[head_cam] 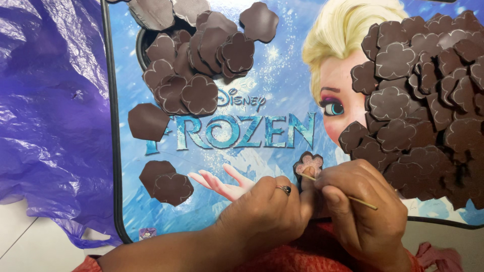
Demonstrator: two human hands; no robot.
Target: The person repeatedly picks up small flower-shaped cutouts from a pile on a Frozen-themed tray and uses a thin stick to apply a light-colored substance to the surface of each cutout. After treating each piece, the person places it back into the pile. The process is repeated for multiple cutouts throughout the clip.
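Hands meet at the lower centre of the tray (115,151), a blue printed board with a dark rim. Left hand (262,214), ring on one finger, is curled closed, its fingertips pinching the lower edge of a small brown flower piece (309,164) whose face is smeared with a pale coating. Right hand (365,211) is closed around a thin wooden stick (353,199), held between thumb and fingers; the stick's tip lies at the base of the flower piece, its other end projecting to the right. The flower piece sits just above both hands, over the tray surface.

Right pile (423,100) of brown flower cut-outs covers the tray's right part, near the right hand. Left pile (196,65) lies at the upper left, with two separate groups below it, well apart from the hands. Purple plastic sheet (50,116) lies left of the tray.
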